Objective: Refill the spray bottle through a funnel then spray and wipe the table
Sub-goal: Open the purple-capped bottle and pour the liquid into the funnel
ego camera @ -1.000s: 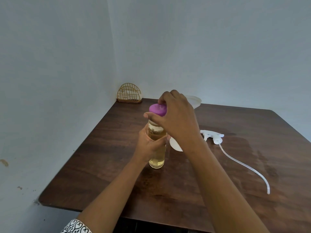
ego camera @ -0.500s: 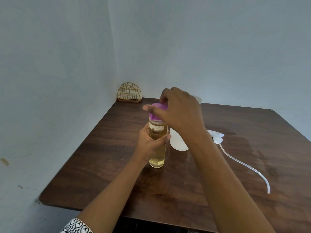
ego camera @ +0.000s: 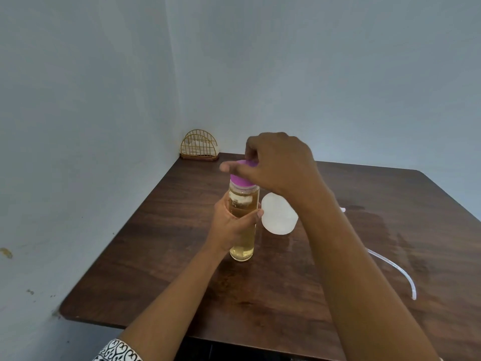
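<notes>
My right hand (ego camera: 281, 162) has its fingers curled over the purple cap (ego camera: 240, 179), pinching it against the thumb. The cap sits tilted, and I cannot tell whether it is free yet. My left hand (ego camera: 231, 222) wraps round the clear refill bottle (ego camera: 242, 246) of yellowish liquid, which stands on the table (ego camera: 156, 256). Just right of that bottle sits what looks like the white spray bottle (ego camera: 278, 217). Further right trails the sprayer's tube (ego camera: 398, 269), already out. I judge this an early stage: pouring, spraying and wiping all remain.
</notes>
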The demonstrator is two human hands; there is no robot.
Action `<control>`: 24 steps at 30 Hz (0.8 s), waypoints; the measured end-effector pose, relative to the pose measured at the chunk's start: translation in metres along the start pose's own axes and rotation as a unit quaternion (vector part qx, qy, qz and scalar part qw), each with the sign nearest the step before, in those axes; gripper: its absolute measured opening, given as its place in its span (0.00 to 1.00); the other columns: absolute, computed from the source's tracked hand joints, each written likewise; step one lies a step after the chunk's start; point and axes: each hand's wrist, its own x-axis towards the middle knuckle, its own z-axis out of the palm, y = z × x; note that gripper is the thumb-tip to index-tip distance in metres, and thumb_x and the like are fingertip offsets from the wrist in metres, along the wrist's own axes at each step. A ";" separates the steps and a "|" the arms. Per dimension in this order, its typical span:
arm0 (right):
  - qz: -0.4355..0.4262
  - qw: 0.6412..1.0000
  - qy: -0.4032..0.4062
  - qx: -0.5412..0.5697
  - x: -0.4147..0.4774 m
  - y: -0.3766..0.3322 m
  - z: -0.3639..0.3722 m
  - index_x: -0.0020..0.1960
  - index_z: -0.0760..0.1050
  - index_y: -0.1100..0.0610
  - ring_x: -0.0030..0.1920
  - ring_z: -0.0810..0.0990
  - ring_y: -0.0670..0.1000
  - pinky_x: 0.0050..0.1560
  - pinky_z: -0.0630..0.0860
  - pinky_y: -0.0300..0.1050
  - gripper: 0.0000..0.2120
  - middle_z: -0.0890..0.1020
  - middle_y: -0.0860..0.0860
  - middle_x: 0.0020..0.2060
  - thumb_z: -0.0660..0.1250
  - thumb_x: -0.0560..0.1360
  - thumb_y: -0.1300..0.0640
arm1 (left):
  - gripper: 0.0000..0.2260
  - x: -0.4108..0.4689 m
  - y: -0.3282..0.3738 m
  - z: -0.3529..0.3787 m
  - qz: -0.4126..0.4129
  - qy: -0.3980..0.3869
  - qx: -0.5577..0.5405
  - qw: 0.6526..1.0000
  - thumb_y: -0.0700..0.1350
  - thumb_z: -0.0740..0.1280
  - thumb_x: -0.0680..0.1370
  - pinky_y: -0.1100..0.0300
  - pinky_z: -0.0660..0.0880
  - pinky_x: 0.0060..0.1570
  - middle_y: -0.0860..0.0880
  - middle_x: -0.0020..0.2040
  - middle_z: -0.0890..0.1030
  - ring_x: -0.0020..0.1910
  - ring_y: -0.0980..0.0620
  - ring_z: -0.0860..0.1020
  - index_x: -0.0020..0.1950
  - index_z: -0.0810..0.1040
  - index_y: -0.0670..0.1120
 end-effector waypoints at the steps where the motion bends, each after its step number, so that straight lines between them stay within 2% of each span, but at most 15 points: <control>1: -0.010 1.000 0.000 -0.027 0.001 -0.002 0.003 0.48 0.75 0.55 0.45 0.76 0.50 0.43 0.69 0.44 0.28 0.77 0.49 0.43 0.60 0.70 0.30 | 0.38 -0.001 0.000 0.000 -0.001 0.002 0.000 1.000 0.61 0.78 0.57 0.59 0.79 0.48 0.52 0.43 0.84 0.47 0.52 0.82 0.56 0.76 0.36; 3: -0.044 0.999 -0.013 -0.011 0.003 -0.003 0.003 0.51 0.76 0.55 0.46 0.75 0.50 0.45 0.69 0.44 0.23 0.78 0.50 0.45 0.64 0.71 0.35 | 0.37 -0.001 0.001 0.000 -0.006 0.002 0.004 1.000 0.60 0.79 0.57 0.58 0.79 0.49 0.52 0.44 0.84 0.47 0.51 0.82 0.56 0.76 0.36; 5: -0.082 0.991 -0.081 0.063 0.006 0.004 -0.006 0.57 0.77 0.53 0.51 0.75 0.48 0.46 0.68 0.39 0.16 0.79 0.49 0.52 0.67 0.73 0.46 | 0.36 -0.001 0.001 0.000 -0.014 0.004 0.010 1.000 0.57 0.78 0.58 0.55 0.79 0.50 0.50 0.45 0.83 0.47 0.51 0.82 0.57 0.75 0.36; 6: -0.103 0.980 -0.131 0.112 0.007 0.007 -0.011 0.61 0.75 0.51 0.53 0.73 0.45 0.46 0.68 0.36 0.17 0.79 0.48 0.57 0.67 0.73 0.52 | 0.35 -0.001 0.001 0.000 -0.018 0.005 0.012 1.000 0.56 0.77 0.59 0.55 0.78 0.50 0.49 0.45 0.83 0.47 0.52 0.82 0.58 0.75 0.36; 8: -0.120 0.953 -0.210 0.181 0.007 0.012 -0.016 0.70 0.67 0.48 0.58 0.70 0.43 0.50 0.68 0.32 0.26 0.73 0.47 0.67 0.67 0.73 0.57 | 0.35 -0.001 0.002 0.001 -0.023 0.008 0.015 1.000 0.55 0.76 0.60 0.55 0.79 0.50 0.48 0.46 0.83 0.47 0.52 0.82 0.59 0.75 0.36; 10: -0.110 0.956 -0.198 0.185 0.004 0.012 -0.013 0.74 0.59 0.45 0.64 0.69 0.46 0.58 0.69 0.38 0.32 0.66 0.46 0.72 0.68 0.74 0.51 | 0.35 -0.001 0.003 0.001 -0.027 0.011 0.016 0.999 0.55 0.76 0.59 0.51 0.79 0.52 0.47 0.47 0.83 0.48 0.50 0.82 0.59 0.75 0.36; 12: -0.071 0.982 -0.122 0.125 0.001 0.008 -0.007 0.71 0.64 0.48 0.65 0.71 0.50 0.60 0.70 0.45 0.32 0.70 0.48 0.69 0.65 0.71 0.37 | 0.38 -0.002 0.004 0.002 -0.025 0.010 0.012 1.000 0.58 0.78 0.57 0.49 0.78 0.53 0.45 0.48 0.82 0.50 0.47 0.81 0.59 0.75 0.37; 14: -0.018 0.999 -0.038 0.004 0.001 0.000 -0.004 0.57 0.73 0.53 0.53 0.77 0.52 0.50 0.73 0.47 0.33 0.78 0.50 0.53 0.58 0.68 0.27 | 0.42 -0.002 0.004 0.002 -0.024 0.012 0.011 1.000 0.64 0.78 0.56 0.50 0.78 0.53 0.45 0.48 0.82 0.50 0.46 0.81 0.59 0.75 0.36; 16: -0.004 0.997 -0.011 -0.071 0.004 -0.006 0.000 0.48 0.73 0.55 0.44 0.76 0.51 0.42 0.70 0.45 0.33 0.76 0.50 0.42 0.57 0.67 0.26 | 0.41 -0.002 0.005 0.002 -0.029 0.012 0.013 0.999 0.64 0.78 0.56 0.53 0.79 0.52 0.47 0.47 0.83 0.50 0.48 0.82 0.57 0.76 0.37; 19: -0.046 0.996 -0.047 -0.061 0.008 -0.007 0.001 0.52 0.74 0.56 0.46 0.75 0.50 0.44 0.69 0.44 0.25 0.75 0.50 0.43 0.64 0.70 0.34 | 0.37 -0.003 0.004 0.001 -0.031 0.009 0.015 0.999 0.60 0.79 0.56 0.56 0.79 0.50 0.48 0.46 0.83 0.49 0.49 0.82 0.56 0.76 0.38; 21: -0.100 0.987 -0.122 0.016 0.012 0.001 -0.009 0.58 0.75 0.53 0.52 0.74 0.48 0.47 0.68 0.41 0.18 0.78 0.49 0.52 0.68 0.72 0.46 | 0.37 -0.002 0.004 0.001 -0.031 0.009 0.019 0.999 0.58 0.78 0.57 0.54 0.79 0.50 0.47 0.47 0.83 0.48 0.49 0.82 0.58 0.75 0.36; 23: -0.134 0.958 -0.226 0.115 0.011 0.009 -0.023 0.67 0.69 0.48 0.57 0.71 0.46 0.51 0.69 0.37 0.23 0.74 0.46 0.64 0.68 0.73 0.55 | 0.37 -0.002 0.005 0.002 -0.032 0.009 0.019 0.999 0.57 0.75 0.58 0.54 0.79 0.52 0.45 0.49 0.82 0.50 0.49 0.82 0.60 0.74 0.36; 24: -0.130 0.947 -0.255 0.147 0.009 0.013 -0.027 0.71 0.65 0.45 0.61 0.70 0.46 0.55 0.70 0.38 0.28 0.71 0.45 0.68 0.69 0.73 0.55 | 0.38 -0.002 0.006 0.003 -0.033 0.010 0.019 0.999 0.57 0.75 0.58 0.54 0.79 0.53 0.44 0.51 0.82 0.51 0.48 0.81 0.61 0.74 0.37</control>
